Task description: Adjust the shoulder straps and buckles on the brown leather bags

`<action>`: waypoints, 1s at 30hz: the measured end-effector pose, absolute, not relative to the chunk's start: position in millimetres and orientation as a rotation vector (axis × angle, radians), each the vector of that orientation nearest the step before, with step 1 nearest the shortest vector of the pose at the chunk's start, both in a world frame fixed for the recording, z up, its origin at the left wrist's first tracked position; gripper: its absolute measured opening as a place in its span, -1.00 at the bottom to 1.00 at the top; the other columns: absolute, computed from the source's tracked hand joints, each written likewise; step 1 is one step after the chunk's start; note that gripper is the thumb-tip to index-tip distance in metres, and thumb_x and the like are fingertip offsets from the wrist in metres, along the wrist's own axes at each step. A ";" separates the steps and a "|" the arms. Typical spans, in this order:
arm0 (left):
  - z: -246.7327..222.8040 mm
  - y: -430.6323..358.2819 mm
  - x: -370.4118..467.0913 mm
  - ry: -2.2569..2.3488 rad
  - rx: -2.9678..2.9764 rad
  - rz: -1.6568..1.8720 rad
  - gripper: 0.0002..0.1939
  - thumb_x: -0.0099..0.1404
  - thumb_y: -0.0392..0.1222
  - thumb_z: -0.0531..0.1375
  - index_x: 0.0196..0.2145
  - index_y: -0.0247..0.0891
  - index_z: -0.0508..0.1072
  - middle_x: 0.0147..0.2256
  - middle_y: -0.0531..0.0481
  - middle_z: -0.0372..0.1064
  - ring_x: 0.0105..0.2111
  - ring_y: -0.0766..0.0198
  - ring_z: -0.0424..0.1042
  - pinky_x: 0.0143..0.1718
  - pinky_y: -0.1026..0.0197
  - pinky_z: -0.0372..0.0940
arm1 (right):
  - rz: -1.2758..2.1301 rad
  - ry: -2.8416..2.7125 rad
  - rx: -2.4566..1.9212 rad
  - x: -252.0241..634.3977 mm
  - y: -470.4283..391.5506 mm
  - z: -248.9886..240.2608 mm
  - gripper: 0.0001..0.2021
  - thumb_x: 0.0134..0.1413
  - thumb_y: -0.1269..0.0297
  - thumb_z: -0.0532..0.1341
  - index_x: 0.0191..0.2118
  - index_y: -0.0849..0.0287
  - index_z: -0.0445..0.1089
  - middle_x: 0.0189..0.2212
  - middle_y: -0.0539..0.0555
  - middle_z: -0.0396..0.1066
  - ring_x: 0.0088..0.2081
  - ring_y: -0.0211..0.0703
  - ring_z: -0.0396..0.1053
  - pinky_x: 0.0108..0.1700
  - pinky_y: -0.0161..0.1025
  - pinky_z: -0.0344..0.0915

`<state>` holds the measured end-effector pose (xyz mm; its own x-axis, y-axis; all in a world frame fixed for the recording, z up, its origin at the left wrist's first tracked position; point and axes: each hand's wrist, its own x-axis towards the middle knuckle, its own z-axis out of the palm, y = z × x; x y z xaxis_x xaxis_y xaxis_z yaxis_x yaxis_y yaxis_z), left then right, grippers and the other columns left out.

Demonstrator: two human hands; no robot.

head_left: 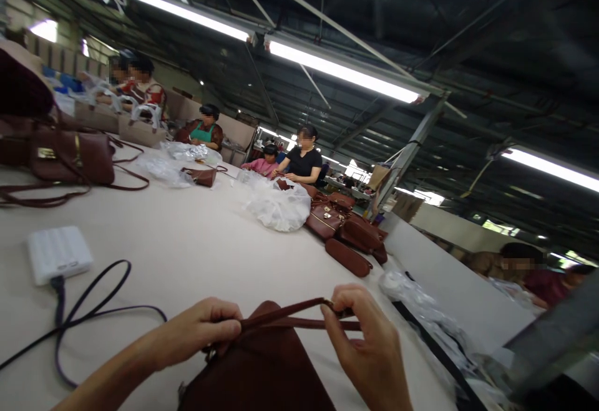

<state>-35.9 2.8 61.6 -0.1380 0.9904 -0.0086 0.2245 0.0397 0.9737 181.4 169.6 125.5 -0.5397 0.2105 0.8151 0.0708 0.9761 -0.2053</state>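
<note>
A dark brown leather handbag lies close in front of me at the bottom of the head view, its lower part cut off by the frame. Its narrow brown strap stretches doubled between my hands, above the bag's top. My left hand pinches the strap at its left end, thumb on top. At the other end, my right hand has thumb and forefinger closed on the strap near a small metal fitting, perhaps a buckle; the fingers partly hide it.
A white power bank with a dark cable lies left. Several brown bags stand beyond it, and more bags are piled right of a clear plastic bag heap. Other people work around the pale table.
</note>
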 end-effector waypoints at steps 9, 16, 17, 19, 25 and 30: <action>70.7 1.9 -27.6 1.430 1.303 1.111 -0.66 0.22 0.10 0.16 -0.50 -0.23 0.32 -0.53 0.12 0.20 -0.46 0.29 0.20 -0.40 0.29 0.12 | -0.142 -1.940 -0.317 224.2 185.4 142.5 -0.83 0.24 0.32 0.26 -0.36 0.09 0.27 -0.27 0.03 0.43 -0.21 -0.16 0.41 -0.12 -0.23 0.30; 52.2 7.7 -49.1 1.403 1.343 1.191 -0.55 0.27 0.24 0.15 -0.46 -0.22 0.33 -0.52 0.14 0.15 -0.48 0.31 0.15 -0.46 0.30 0.06 | 0.045 -2.092 -0.371 219.0 188.5 147.5 -0.90 0.21 0.37 0.23 -0.30 0.09 0.28 -0.39 -0.05 0.39 -0.35 -0.21 0.38 -0.30 -0.30 0.33; 52.7 8.1 -49.6 1.392 1.328 1.207 -0.54 0.26 0.27 0.16 -0.42 -0.23 0.37 -0.53 0.15 0.13 -0.49 0.32 0.12 -0.47 0.31 0.02 | 0.053 -2.155 -0.371 218.3 188.8 152.3 -0.92 0.21 0.38 0.22 -0.27 0.08 0.30 -0.38 -0.05 0.39 -0.35 -0.20 0.38 -0.32 -0.30 0.33; 56.4 7.9 -46.9 1.357 1.309 1.202 -0.49 0.24 0.31 0.16 -0.33 -0.25 0.45 -0.53 0.16 0.11 -0.52 0.34 0.07 -0.49 0.30 -0.02 | 0.004 -2.283 -0.338 218.3 189.5 164.8 -0.87 0.23 0.43 0.18 -0.15 0.08 0.35 -0.30 -0.01 0.42 -0.29 -0.17 0.40 -0.25 -0.26 0.36; 69.7 1.8 -33.0 1.350 1.296 1.244 -0.48 0.26 0.30 0.13 -0.48 -0.25 0.38 -0.57 0.16 0.12 -0.50 0.31 0.06 -0.42 0.26 -0.02 | -0.261 -2.632 -0.269 218.5 189.6 201.0 -0.79 0.25 0.53 0.07 -0.13 0.17 0.39 -0.22 0.13 0.40 -0.20 0.01 0.38 -0.14 -0.04 0.33; 75.3 4.8 -25.9 1.349 1.300 1.316 -0.52 0.30 0.26 0.10 -0.48 -0.24 0.35 -0.57 0.15 0.18 -0.49 0.30 0.07 -0.39 0.25 0.00 | -0.270 -2.879 -0.424 219.1 187.5 214.4 -0.80 0.23 0.55 0.08 -0.21 0.15 0.40 -0.24 0.11 0.45 -0.21 -0.01 0.40 -0.18 -0.10 0.28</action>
<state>-25.9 4.8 75.3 -0.1236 0.9875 0.0977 0.1228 -0.0825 0.9890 219.1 187.5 214.4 -0.9345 0.2623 0.2406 0.3025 0.9415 0.1484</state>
